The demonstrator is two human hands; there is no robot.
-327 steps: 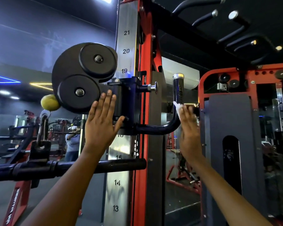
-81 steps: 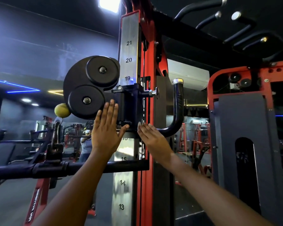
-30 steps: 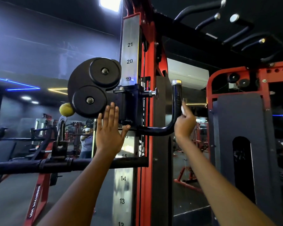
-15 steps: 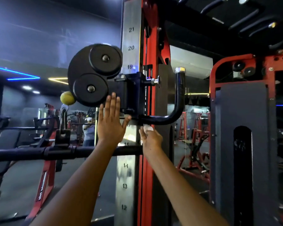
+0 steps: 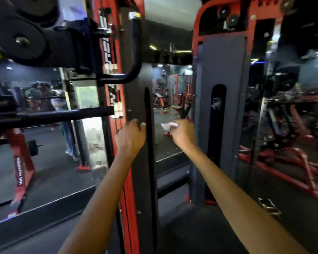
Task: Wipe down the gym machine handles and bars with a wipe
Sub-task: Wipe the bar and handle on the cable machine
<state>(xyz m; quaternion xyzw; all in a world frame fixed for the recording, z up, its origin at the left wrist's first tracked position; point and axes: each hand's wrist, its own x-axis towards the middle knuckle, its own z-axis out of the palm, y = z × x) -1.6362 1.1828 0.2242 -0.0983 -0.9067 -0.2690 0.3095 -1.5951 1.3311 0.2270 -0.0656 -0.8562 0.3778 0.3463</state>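
The black J-shaped handle (image 5: 136, 52) sticks out from the pulley carriage (image 5: 44, 39) on the red upright (image 5: 116, 52), above both hands. My right hand (image 5: 183, 133) is lowered between the two grey weight-stack covers and grips a crumpled white wipe (image 5: 168, 125); it touches no bar. My left hand (image 5: 130, 133) hangs in front of the near grey cover (image 5: 136, 99), fingers loosely curled with nothing in them. A long black horizontal bar (image 5: 62, 114) runs out to the left at about hand height.
A second grey cover (image 5: 222, 70) in a red frame stands to the right. A mirror behind shows a person (image 5: 66, 129) and red machines. More red gym equipment (image 5: 292, 143) fills the right side. Dark floor lies below.
Both hands have dropped away from the carriage and handle. My left hand left the carriage and curled loosely; my right hand moved down and right with the wipe. The view tilted downward.
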